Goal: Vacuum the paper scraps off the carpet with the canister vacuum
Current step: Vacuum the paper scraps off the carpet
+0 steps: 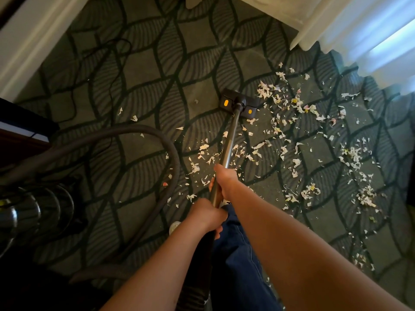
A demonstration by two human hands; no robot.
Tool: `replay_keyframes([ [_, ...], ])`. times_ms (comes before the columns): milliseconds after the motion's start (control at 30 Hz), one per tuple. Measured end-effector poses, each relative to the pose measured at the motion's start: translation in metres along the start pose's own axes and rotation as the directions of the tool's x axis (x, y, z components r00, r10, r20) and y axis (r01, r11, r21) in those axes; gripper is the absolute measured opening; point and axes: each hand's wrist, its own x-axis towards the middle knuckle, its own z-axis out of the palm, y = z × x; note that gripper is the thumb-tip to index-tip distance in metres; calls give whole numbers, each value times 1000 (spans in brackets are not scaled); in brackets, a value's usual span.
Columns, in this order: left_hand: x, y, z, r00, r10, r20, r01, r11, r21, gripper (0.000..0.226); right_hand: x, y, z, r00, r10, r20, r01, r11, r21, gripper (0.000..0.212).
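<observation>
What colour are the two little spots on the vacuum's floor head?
Orange-yellow, on the dark floor head; the head camera shows them clearly.

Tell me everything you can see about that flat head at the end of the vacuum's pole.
The floor head is a wide, low, dark piece that looks like plastic, with two orange-yellow marks on its top, one on each side of the neck. A rounded joint at its middle links it to the shiny metal wand, which slopes back to the right hand and left hand. It lies flat on the patterned carpet, turned slightly askew, at the left edge of the paper scraps, a few touching its right end.
</observation>
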Motion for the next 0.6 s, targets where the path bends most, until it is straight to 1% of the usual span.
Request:
replay_keyframes([
  [133,-4,-12,-3,1000,3,25,-3,1000,15,6,-3,12,3,1000,-4,11,4,1000,-8,31],
  [233,-10,-19,-4,999,16,34,-16,1000,22,8,-4,21,5,1000,-3,15,3,1000,2,33],
  [300,-14,-25,-2,1000,14,27,-15,999,47,11,-8,28,4,1000,-2,17,2,1000,8,33],
  [467,-19,-38,11,1000,-16,-3,17,997,73,7,-14,41,-4,1000,10,4,-10,999,-32,34],
  [600,-28,-43,19,999,-35,-29,37,996,76,4,-20,50,-13,1000,14,27,-13,999,-48,28],
])
